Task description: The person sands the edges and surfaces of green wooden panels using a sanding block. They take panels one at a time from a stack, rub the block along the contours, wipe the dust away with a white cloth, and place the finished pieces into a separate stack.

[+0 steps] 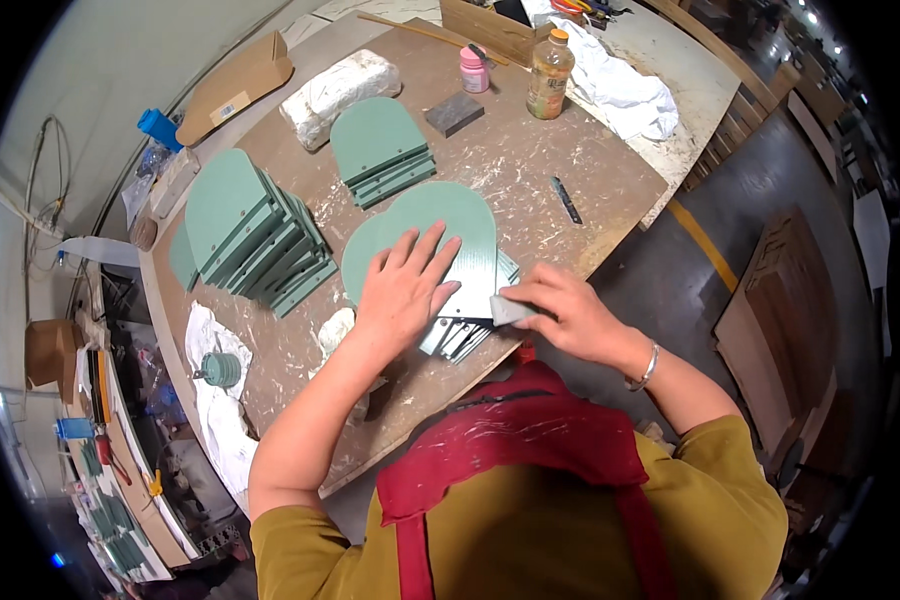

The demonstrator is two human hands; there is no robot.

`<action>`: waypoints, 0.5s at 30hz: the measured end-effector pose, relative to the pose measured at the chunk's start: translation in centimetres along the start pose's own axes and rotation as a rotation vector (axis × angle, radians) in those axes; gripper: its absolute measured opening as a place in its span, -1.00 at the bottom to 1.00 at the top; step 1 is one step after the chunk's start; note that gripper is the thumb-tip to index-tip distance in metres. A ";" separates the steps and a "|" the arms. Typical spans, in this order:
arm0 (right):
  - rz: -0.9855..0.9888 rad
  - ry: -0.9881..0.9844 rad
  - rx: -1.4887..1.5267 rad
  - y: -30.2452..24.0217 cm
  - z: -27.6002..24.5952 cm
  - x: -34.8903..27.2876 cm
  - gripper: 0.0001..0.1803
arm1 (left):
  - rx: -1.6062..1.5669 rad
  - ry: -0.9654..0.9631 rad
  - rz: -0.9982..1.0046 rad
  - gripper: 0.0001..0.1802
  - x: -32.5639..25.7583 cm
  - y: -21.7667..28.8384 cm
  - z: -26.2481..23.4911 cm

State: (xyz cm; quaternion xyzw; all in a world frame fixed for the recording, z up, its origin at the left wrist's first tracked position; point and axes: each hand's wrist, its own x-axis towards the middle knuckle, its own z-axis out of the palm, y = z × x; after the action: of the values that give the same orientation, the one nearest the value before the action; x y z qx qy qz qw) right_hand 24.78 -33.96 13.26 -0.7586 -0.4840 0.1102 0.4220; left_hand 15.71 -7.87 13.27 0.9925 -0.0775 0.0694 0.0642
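Observation:
My left hand lies flat, fingers spread, on top of a stack of green arch-shaped panels near the table's front edge. My right hand grips a small grey sanding block pressed against the stack's lower right edge. Pale panel ends fan out below the two hands.
A taller leaning stack of green panels stands at the left, a smaller stack behind. A juice bottle, pink jar, dark block, knife, white rags and wrapped bundle sit on the dusty table.

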 end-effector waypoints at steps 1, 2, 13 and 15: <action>0.047 0.014 0.094 0.0 -0.2 0.3 -0.54 | 0.004 -0.021 -0.004 -0.39 0.1 0.0 -0.1; 0.074 0.108 0.039 0.4 -0.4 1.0 -0.54 | 0.005 -0.021 -0.002 -0.38 0.2 -0.1 -0.1; 0.159 0.071 0.053 2.6 -0.3 2.5 -0.56 | 0.041 -0.016 -0.009 -0.37 0.4 -0.2 0.3; 0.118 0.052 0.105 2.0 -0.7 2.0 -0.53 | 0.030 -0.020 -0.017 -0.37 0.3 -0.1 0.3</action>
State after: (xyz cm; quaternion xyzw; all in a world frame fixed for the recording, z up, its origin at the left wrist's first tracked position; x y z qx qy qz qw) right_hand 27.45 -33.05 12.64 -0.7651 -0.4209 0.1404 0.4666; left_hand 16.08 -7.87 13.01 0.9946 -0.0685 0.0601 0.0490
